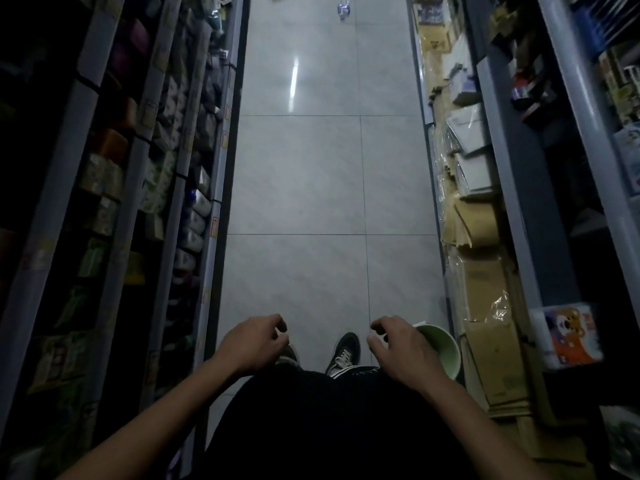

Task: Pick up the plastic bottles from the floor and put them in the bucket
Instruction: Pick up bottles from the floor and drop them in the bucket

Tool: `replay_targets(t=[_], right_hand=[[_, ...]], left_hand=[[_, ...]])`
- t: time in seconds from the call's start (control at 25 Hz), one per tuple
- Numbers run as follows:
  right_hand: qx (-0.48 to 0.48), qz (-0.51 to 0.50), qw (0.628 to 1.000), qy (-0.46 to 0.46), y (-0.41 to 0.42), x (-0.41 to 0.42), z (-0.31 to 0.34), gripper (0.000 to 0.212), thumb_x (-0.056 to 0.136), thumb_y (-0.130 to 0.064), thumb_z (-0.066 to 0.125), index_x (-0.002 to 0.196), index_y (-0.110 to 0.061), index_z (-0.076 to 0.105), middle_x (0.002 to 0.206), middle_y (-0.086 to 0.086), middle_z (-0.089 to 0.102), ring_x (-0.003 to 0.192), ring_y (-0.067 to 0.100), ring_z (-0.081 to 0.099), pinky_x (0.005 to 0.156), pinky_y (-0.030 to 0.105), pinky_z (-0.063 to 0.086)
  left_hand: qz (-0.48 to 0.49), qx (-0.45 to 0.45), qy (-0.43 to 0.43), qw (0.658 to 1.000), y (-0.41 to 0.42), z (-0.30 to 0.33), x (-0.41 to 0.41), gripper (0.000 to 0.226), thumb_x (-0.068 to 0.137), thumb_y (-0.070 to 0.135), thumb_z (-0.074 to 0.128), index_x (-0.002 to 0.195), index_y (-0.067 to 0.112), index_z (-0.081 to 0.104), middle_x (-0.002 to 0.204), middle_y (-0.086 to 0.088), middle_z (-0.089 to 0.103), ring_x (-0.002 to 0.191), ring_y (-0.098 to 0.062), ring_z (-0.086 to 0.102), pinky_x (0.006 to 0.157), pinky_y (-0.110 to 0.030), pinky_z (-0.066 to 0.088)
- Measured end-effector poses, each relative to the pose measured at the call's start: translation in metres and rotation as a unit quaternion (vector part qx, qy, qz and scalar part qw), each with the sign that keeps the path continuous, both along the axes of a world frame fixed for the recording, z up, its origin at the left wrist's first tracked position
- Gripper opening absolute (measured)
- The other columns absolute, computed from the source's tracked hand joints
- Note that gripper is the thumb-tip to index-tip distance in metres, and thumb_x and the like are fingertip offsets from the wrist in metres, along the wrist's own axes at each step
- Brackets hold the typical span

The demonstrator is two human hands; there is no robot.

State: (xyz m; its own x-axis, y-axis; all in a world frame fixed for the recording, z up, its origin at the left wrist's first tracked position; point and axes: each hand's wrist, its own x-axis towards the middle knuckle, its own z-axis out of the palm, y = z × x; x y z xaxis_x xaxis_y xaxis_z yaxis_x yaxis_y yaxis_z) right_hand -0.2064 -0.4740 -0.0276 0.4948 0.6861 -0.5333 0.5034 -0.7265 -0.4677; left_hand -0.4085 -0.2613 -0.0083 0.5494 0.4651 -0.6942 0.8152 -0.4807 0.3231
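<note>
Hands were held out low over the floor (311,174), nearest the camera. The left hand (254,341) was empty, its fingers loosely curled and apart. The right hand (403,348) was likewise empty, fingers slack and spread, just above the rim of the bucket (445,348), which stood at the right beside the shelf (485,306). Two shoes (344,349) were seen between the hands. Beyond them bare tiles were stretched down the aisle. Far off, at the top edge, a bottle (343,9) was seen on the floor, well apart from the bucket; its pose could not be told. It was judged light, thin-walled and easily dented, perhaps slippery, and best gripped round the body or neck.
</note>
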Motion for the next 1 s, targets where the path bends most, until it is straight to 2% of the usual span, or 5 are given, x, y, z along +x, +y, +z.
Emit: replay_targets(t=[0.32,0.56,0.72,1.0], right_hand=[[0.033,0.067,0.997,-0.001,0.095,0.088,-0.005,0.039,0.098,-0.046,0.051,0.124,-0.02,0.064,0.116,-0.002,0.065,0.104,0.016,0.062,0.089,0.036,0.052],[0.015,0.113,0.993,-0.011,0.194,0.141,-0.002,0.042,0.098,-0.048,0.047,0.127,-0.021,0.063,0.118,-0.003,0.065,0.106,0.015,0.061,0.089,0.037,0.053],[-0.008,0.075,0.997,-0.027,0.243,0.173,0.007,0.039,0.098,-0.047,0.049,0.126,-0.023,0.063,0.118,-0.004,0.065,0.105,0.013,0.061,0.088,0.036,0.053],[-0.024,-0.025,0.999,-0.033,0.287,0.226,0.017,0.035,0.098,-0.046,0.052,0.124,-0.025,0.064,0.114,-0.007,0.064,0.103,0.011,0.061,0.088,0.034,0.053]], left_hand=[[0.087,0.015,0.028,0.996,0.024,-0.001,0.028,0.034,0.094,0.049,0.053,0.118,0.03,0.067,0.112,0.006,0.074,0.099,-0.015,0.069,0.086,-0.035,0.056],[0.14,-0.016,0.039,0.989,0.11,-0.011,0.059,0.035,0.093,0.044,0.053,0.122,0.029,0.067,0.108,0.007,0.074,0.095,-0.013,0.068,0.086,-0.035,0.056],[0.107,-0.017,0.02,0.994,0.189,-0.01,0.111,0.036,0.095,0.045,0.052,0.124,0.028,0.066,0.11,0.008,0.073,0.096,-0.013,0.067,0.083,-0.032,0.055],[-0.045,0.004,-0.007,0.999,0.305,-0.002,0.23,0.039,0.098,0.045,0.047,0.129,0.026,0.062,0.116,0.005,0.072,0.102,-0.018,0.066,0.083,-0.034,0.053]])
